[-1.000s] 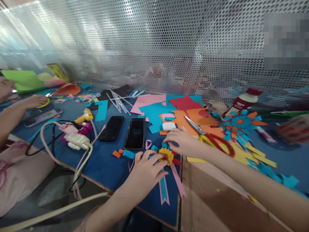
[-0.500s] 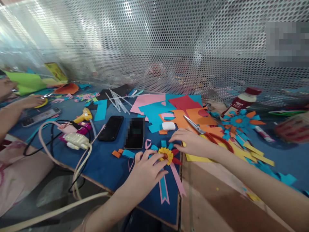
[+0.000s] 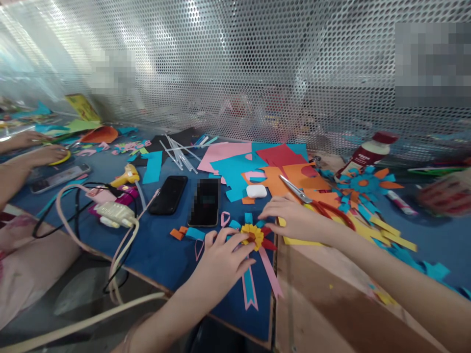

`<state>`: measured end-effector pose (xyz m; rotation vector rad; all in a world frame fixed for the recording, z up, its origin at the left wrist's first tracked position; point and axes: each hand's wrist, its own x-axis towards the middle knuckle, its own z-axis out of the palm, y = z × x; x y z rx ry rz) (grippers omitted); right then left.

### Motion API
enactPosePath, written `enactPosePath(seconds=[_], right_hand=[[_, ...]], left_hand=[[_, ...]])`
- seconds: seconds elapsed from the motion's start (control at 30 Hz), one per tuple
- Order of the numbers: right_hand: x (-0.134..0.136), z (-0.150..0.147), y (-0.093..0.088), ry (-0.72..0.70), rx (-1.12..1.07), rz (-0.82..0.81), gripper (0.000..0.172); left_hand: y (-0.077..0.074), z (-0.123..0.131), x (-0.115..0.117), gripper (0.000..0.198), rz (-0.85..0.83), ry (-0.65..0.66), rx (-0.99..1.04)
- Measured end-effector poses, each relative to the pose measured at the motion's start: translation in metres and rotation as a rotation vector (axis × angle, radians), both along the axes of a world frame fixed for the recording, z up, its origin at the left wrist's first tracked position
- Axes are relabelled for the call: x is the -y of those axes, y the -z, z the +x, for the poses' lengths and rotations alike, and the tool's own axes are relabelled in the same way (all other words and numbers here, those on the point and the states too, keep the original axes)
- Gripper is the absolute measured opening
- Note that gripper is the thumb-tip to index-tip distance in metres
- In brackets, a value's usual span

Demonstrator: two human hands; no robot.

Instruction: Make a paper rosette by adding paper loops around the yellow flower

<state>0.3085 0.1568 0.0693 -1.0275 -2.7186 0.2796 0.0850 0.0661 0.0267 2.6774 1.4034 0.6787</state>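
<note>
A small paper rosette [image 3: 253,235] with a yellow pleated centre, red and blue petals and pink-and-blue ribbon tails lies on the blue table top [image 3: 158,245]. My left hand [image 3: 221,260] rests flat beside it, fingers spread, fingertips touching its left side. My right hand [image 3: 294,218] lies just right of the rosette, fingers stretched toward its petals. Neither hand grips anything. Red-handled scissors [image 3: 316,203] lie on orange and yellow paper just behind my right hand.
Two phones [image 3: 169,194] and a white earbud case [image 3: 256,191] lie behind the rosette. A yellow glue gun [image 3: 127,176] and tangled cables are left. Coloured paper sheets [image 3: 235,164], a larger blue flower [image 3: 364,184], a bottle [image 3: 370,153]. Other people's hands appear far left [image 3: 40,154] and far right [image 3: 441,196]. A perforated metal screen [image 3: 257,63] stands behind.
My right hand has slid slightly right, away from the rosette's top, uncovering its blue and red petals. The left hand stays put. The person at far left has shifted the green paper.
</note>
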Motion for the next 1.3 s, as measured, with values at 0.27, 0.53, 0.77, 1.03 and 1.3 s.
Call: enactPosePath(seconds=[0.27,0.53,0.77,1.03,1.3], right_hand=[[-0.015,-0.022,0.003,-0.011,-0.041,0.05,0.032],[-0.016,-0.032,0.01,-0.065,0.047,0.055,0.041],[-0.015,-0.041,0.0,-0.038,-0.042,0.105,0.031],[-0.026,-0.072,0.006,-0.234,-0.016,-0.04,0.022],[-0.028,-0.052,0.003,-0.098,-0.054,-0.006,0.019]], left_hand=[[0.003,-0.001,-0.001,0.024,0.044,0.0,0.014],[0.001,-0.001,0.001,0.022,-0.006,0.002,-0.005],[-0.002,0.001,0.001,0.021,-0.039,0.005,-0.02],[0.002,0.001,0.001,0.02,-0.019,-0.013,-0.001],[0.002,-0.001,0.002,0.023,-0.026,0.001,-0.015]])
